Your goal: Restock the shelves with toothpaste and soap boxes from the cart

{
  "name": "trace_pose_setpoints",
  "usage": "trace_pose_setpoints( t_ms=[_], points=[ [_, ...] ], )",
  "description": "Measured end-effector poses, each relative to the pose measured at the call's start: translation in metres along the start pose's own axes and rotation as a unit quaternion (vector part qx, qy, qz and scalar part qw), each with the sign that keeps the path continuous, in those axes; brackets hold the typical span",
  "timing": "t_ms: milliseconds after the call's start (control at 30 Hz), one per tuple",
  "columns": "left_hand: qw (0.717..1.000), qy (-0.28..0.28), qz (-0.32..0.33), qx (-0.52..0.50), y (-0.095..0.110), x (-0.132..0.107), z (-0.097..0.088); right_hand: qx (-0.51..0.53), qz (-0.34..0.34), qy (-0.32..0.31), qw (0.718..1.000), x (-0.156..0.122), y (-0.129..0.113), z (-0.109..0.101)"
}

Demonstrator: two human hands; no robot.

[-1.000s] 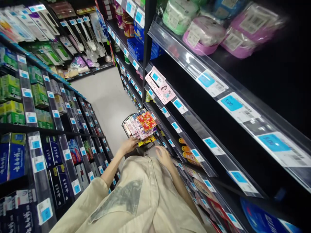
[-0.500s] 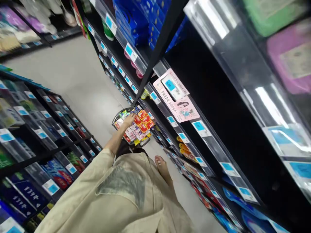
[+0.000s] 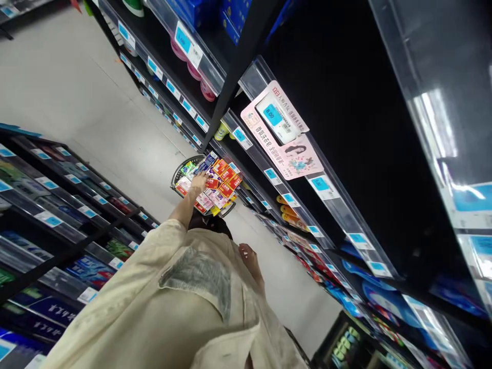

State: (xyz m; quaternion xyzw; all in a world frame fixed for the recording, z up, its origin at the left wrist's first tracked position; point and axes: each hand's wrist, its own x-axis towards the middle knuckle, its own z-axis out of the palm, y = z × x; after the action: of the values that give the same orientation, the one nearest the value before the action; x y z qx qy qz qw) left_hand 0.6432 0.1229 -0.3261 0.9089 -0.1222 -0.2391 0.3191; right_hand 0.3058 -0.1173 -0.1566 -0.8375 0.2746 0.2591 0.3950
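My left hand (image 3: 199,180) rests flat, fingers spread, on the small packets (image 3: 221,183) heaped in the basket (image 3: 179,173) at frame centre. They look light, slippery, best pinched by edges. My right hand (image 3: 248,254) hangs empty, probably loosely curled.

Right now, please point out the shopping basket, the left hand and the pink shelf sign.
shopping basket (image 3: 177,174): head view, on its dark rim.
left hand (image 3: 199,181): head view, back of the hand.
pink shelf sign (image 3: 303,160): head view, lower pink part.
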Motion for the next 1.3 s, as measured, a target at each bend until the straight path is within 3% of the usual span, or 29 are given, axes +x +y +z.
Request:
trace_pose_setpoints(
  t_ms=[133,467,567,700,833,1000,1133,1300],
  points=[
    [0.997,-0.014,-0.072,-0.015,-0.008,-0.047,-0.006,0.0,-0.037,-0.031,0.999,0.016,-0.02,0.012],
    [0.979,0.023,-0.172,-0.11,-0.054,-0.228,-0.017,-0.004,-0.115,0.001,0.993,0.042,-0.047,0.016],
    [0.97,0.039,-0.192,-0.144,-0.061,-0.257,-0.019,0.005,-0.126,0.004,0.992,0.043,-0.05,0.022],
    [0.963,0.048,-0.166,-0.206,-0.048,-0.257,-0.022,0.015,-0.149,-0.005,0.989,0.042,-0.057,0.034],
    [0.95,0.048,-0.083,-0.297,-0.007,-0.23,-0.028,0.075,-0.188,-0.002,0.979,0.038,-0.062,0.037],
    [0.919,0.013,0.037,-0.391,0.082,-0.205,-0.026,0.198,-0.21,0.04,0.957,0.025,-0.051,0.021],
    [0.907,-0.024,0.084,-0.412,0.171,-0.21,0.001,0.342,-0.189,0.097,0.915,0.004,-0.027,0.005],
    [0.896,-0.059,0.114,-0.425,0.267,-0.244,0.056,0.539,-0.16,0.181,0.807,-0.026,0.012,-0.016]
  ],
)
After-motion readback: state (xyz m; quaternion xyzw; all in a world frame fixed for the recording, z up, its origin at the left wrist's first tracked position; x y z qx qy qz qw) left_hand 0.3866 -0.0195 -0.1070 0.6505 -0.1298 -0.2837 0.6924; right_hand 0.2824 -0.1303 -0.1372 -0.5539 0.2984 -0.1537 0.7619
